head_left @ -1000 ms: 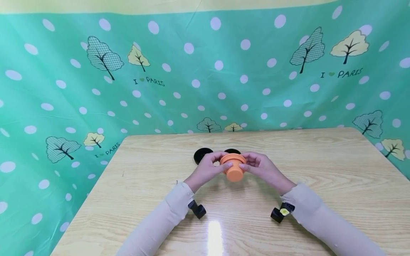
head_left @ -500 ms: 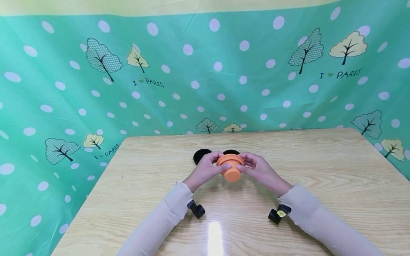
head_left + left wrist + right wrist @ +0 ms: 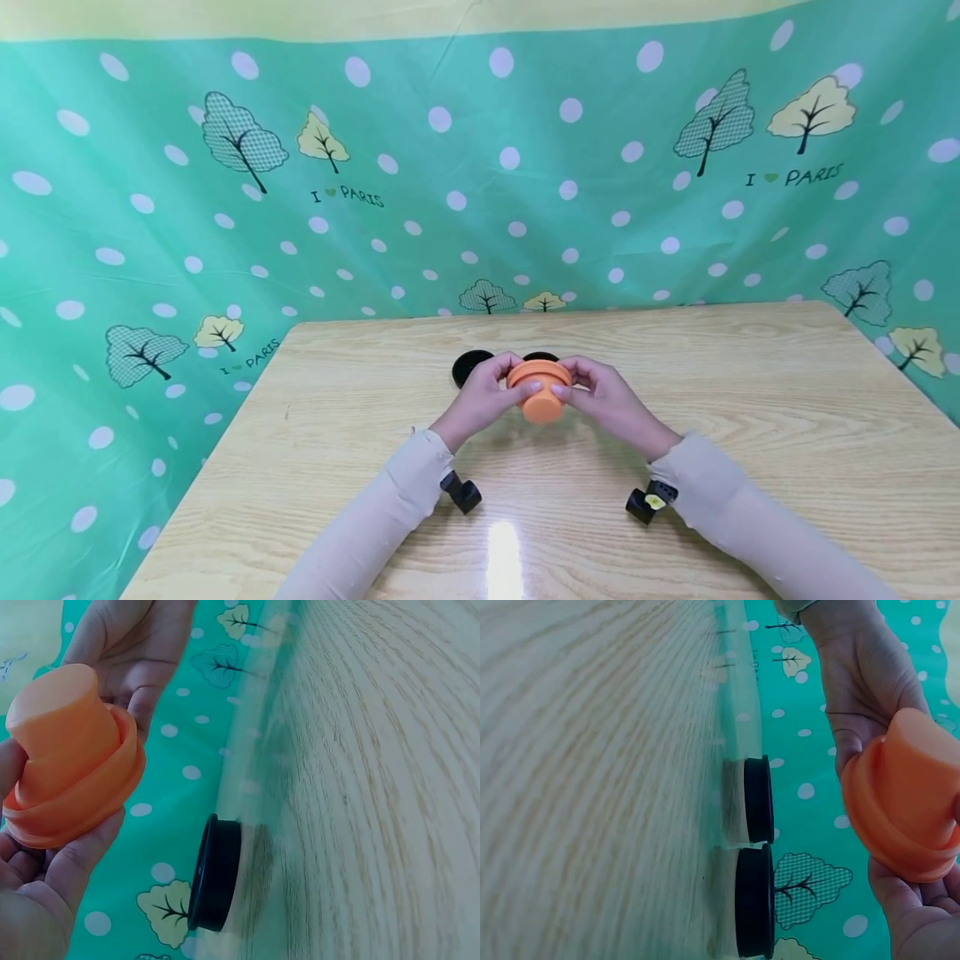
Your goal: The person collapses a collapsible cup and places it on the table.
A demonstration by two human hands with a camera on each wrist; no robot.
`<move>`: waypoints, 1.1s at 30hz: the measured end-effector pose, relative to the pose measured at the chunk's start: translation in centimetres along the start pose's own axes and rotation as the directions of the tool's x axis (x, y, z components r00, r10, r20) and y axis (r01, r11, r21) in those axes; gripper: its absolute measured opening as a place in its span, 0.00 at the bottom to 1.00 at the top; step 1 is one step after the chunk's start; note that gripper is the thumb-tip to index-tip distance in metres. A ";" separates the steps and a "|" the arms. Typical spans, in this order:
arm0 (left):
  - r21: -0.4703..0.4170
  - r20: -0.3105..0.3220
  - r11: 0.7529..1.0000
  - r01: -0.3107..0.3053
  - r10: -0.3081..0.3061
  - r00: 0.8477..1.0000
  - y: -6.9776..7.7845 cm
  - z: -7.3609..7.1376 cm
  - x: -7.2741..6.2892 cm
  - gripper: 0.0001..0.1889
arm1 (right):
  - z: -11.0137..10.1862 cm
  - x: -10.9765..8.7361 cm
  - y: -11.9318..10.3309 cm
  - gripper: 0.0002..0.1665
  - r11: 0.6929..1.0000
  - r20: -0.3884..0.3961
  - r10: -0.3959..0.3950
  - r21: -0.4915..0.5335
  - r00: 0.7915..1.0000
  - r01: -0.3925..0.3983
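An orange cup (image 3: pixel 542 405) of soft-looking material, with a folded step below its wide rim, is held above the table between both hands. It is tilted, its narrow base facing the head camera. My left hand (image 3: pixel 486 395) grips its left side, thumb on the lower wall and fingers at the rim. On the opposite side my right hand (image 3: pixel 611 410) pinches it in the same way. Both wrist views show the cup's (image 3: pixel 69 742) smooth round base and folded collar. The inside of the cup is hidden.
Two round black lid-like pieces lie on the wooden table (image 3: pixel 360 450) beyond the hands. The left black piece (image 3: pixel 470 367) is partly behind my left hand; the right black piece (image 3: pixel 542 357) is mostly hidden by the cup. A green patterned curtain (image 3: pixel 420 167) hangs behind.
The cup and my right hand have shifted slightly left. My left hand stays almost in place, and both hands keep their hold on the cup.
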State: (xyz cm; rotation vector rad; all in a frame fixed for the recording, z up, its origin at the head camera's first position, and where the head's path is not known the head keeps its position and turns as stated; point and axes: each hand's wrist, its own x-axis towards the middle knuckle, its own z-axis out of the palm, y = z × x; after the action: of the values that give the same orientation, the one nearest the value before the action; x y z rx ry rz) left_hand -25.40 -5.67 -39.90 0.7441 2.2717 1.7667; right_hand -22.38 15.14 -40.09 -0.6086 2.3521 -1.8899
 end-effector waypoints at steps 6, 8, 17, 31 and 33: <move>0.015 -0.004 1.000 0.002 -0.002 1.000 0.0 0.1 0.0 0.11 | 0.2 0.1 0.1 0.20 1.000 -0.006 -0.005 -0.022 1.000 0.005; 0.018 -0.012 1.000 0.017 -0.017 1.000 -0.3 0.2 0.1 0.10 | 0.2 0.1 0.2 0.20 1.000 -0.007 -0.015 -0.028 1.000 0.015; 0.095 -0.098 0.995 0.008 0.001 0.995 -0.4 0.6 0.3 0.09 | 0.7 0.3 0.5 0.16 0.997 -0.059 -0.045 -0.059 0.997 0.041; 0.123 -0.146 0.989 -0.083 0.100 0.984 -0.9 0.7 0.3 0.10 | 1.1 0.4 0.4 0.13 0.986 -0.167 -0.055 -0.163 0.984 0.027; 0.144 -0.160 0.986 -0.082 0.105 0.982 -1.0 0.7 0.4 0.10 | 1.1 0.5 0.4 0.13 0.986 -0.170 -0.057 -0.164 0.984 0.029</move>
State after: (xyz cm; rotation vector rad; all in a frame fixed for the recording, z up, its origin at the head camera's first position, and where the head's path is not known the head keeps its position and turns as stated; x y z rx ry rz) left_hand -25.71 -5.04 -40.95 0.7651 2.5284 1.7903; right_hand -22.60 14.04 -40.66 -0.5299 2.6422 -1.8531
